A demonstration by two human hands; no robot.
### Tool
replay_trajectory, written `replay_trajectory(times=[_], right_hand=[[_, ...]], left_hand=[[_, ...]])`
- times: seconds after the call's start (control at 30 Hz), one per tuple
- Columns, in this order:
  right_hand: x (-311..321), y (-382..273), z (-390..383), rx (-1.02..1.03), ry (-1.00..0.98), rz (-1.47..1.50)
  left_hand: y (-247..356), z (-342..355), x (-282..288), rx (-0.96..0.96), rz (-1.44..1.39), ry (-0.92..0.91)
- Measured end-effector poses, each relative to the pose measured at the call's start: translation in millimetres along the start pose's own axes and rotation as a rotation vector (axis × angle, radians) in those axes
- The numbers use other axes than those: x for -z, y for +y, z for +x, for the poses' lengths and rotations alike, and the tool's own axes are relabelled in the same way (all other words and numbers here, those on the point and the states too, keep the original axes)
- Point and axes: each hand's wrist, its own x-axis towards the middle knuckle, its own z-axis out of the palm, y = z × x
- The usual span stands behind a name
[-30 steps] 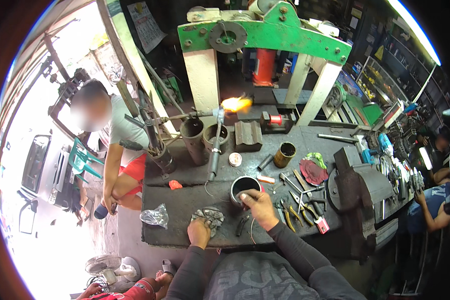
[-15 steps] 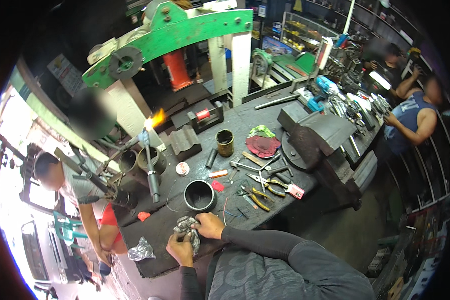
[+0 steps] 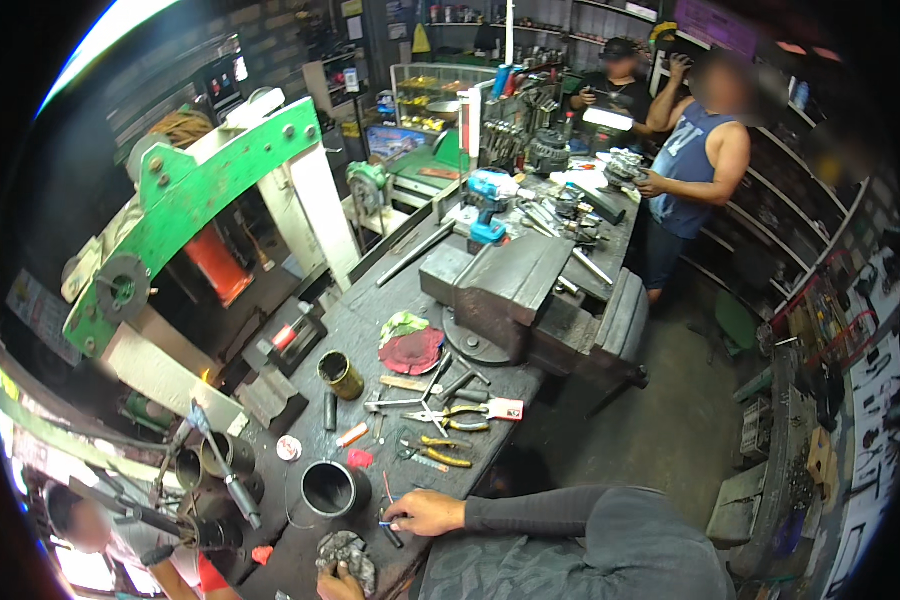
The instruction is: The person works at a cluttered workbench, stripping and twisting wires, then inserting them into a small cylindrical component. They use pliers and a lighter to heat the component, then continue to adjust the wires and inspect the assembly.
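My left hand, at the lower edge of the view, is closed round a crumpled grey, stained rag at the bench's near edge. My right hand reaches over the bench with its fingertips pinched at a thin blue and dark piece, partly hidden by them. A thin red wire lies just beyond those fingers. Left of my right hand stands a dark, open-topped metal cylinder. Beyond it are a red scrap and yellow-handled pliers.
A big bench vise stands to the right, and a green press frame at the left. A blowtorch rests by metal cylinders at left. One person stands at the far right, another beside them, and a third sits at lower left.
My view has swung to the right. My right hand has left the rag and moved to the thin piece beside the red wire. My left hand keeps the rag.
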Motion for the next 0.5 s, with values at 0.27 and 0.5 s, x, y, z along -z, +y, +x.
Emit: replay_trajectory(times=[0.27,0.5], right_hand=[[123.9,-36.7,-64.5,0.020,0.719,-0.038],[230.5,-56.7,-123.4,0.080,1.489,-0.579]], left_hand=[[-17.2,18.0,-30.0,-0.062,-0.402,0.060],[-30.2,30.1,-25.4,-0.112,-0.092,0.015]])
